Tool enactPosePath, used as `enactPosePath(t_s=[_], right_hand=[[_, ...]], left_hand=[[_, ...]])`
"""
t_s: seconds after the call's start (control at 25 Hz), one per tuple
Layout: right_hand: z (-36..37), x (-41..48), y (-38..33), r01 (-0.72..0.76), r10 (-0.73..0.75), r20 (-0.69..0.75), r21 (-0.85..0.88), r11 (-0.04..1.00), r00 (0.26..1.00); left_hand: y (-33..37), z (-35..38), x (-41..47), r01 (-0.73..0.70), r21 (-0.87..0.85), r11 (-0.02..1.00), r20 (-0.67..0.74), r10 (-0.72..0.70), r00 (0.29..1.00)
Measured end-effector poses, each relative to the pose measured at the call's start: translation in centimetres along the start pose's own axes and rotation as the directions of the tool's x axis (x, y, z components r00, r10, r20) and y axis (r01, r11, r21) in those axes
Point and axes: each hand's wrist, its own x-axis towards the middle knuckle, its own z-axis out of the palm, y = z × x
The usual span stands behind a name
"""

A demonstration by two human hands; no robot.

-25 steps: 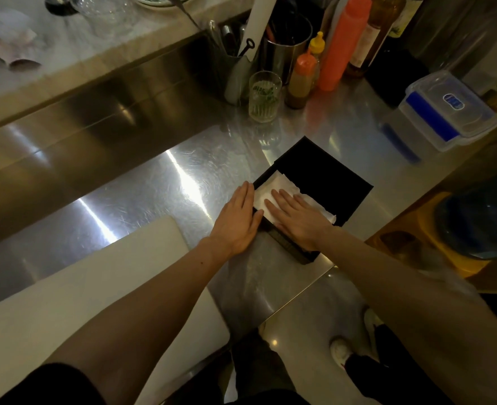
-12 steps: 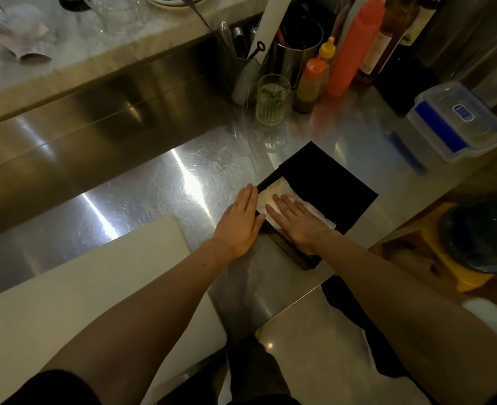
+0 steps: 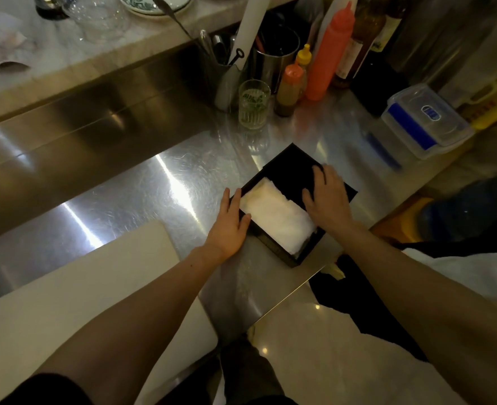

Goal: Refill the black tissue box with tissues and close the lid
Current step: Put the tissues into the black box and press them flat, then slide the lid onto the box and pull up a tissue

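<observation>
The black tissue box lies open on the steel counter near its front edge. A stack of white tissues fills the box's near half. Its black lid lies opened out flat on the far right side. My left hand presses against the box's left wall, thumb on the rim beside the tissues. My right hand rests on the lid with its fingers bent over the black surface.
Behind the box stand a drinking glass, a small brown squeeze bottle, a tall orange one and a metal utensil holder. A blue-lidded plastic container sits far right. A white cutting board lies left.
My right hand has lifted off the tissues and moved to the far right onto the lid, uncovering the stack. My left hand has stayed at the box's left side.
</observation>
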Motion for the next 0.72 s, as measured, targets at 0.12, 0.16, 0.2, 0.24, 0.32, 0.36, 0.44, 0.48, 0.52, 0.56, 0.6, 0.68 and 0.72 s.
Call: enactPosePath(t_s=[0.12, 0.16, 0.2, 0.24, 0.32, 0.36, 0.44, 0.48, 0.52, 0.56, 0.6, 0.68, 0.72], right_hand=[[0.2, 0.9, 2.4, -0.185, 0.191, 0.139, -0.056, 0.981, 0.972], [0.0, 1.1, 2.8, -0.205, 0.209, 0.171, -0.042, 0.978, 0.963], [-0.2, 1.2, 3.0, -0.212, 0.211, 0.184, -0.017, 0.977, 0.960], [-0.5, 1.4, 3.2, -0.219, 0.213, 0.181, 0.013, 0.976, 0.960], [-1.3, 1.7, 3.1, -0.245, 0.232, 0.151, 0.068, 0.967, 0.961], [-1.8, 1.7, 2.9, -0.256, 0.245, 0.129, 0.083, 0.963, 0.961], [-2.8, 1.4, 2.3, -0.250, 0.246, 0.052, 0.070, 0.966, 0.968], [-3.3, 1.0, 1.8, -0.239, 0.239, 0.002, 0.046, 0.970, 0.971], [-3.8, 0.5, 1.3, -0.234, 0.234, -0.045, 0.018, 0.972, 0.971], [-4.4, -0.1, 0.7, -0.233, 0.232, -0.089, -0.010, 0.972, 0.969], [-5.0, -0.7, 0.2, -0.233, 0.226, -0.129, -0.034, 0.972, 0.966], [-6.2, -1.7, -1.0, -0.222, 0.211, -0.196, -0.035, 0.974, 0.958], [-6.9, -2.2, -1.7, -0.209, 0.203, -0.220, -0.003, 0.978, 0.954]], left_hand=[[0.6, 0.2, 0.0, 0.068, -0.076, 0.995, 0.002, -0.069, 0.998], [0.7, 0.3, 0.0, 0.098, -0.107, 0.989, 0.005, -0.098, 0.995], [0.7, 0.3, 0.0, 0.122, -0.138, 0.983, 0.005, -0.123, 0.992], [0.6, 0.4, 0.1, 0.140, -0.166, 0.976, 0.003, -0.141, 0.990], [0.4, 0.6, 0.3, 0.165, -0.210, 0.964, -0.011, -0.171, 0.985], [0.3, 0.6, 0.3, 0.186, -0.232, 0.955, -0.013, -0.195, 0.981], [0.4, 0.7, 0.2, 0.245, -0.274, 0.930, 0.000, -0.255, 0.967], [0.5, 0.9, 0.1, 0.275, -0.289, 0.917, 0.011, -0.284, 0.959], [0.7, 1.0, 0.0, 0.302, -0.302, 0.904, 0.022, -0.310, 0.951], [0.7, 1.1, 0.0, 0.325, -0.317, 0.891, 0.028, -0.334, 0.942], [0.8, 1.3, 0.0, 0.337, -0.340, 0.878, 0.025, -0.349, 0.937], [0.7, 1.7, 0.1, 0.351, -0.429, 0.832, 0.025, -0.378, 0.926], [0.7, 1.8, 0.2, 0.353, -0.504, 0.789, 0.036, -0.389, 0.920]])
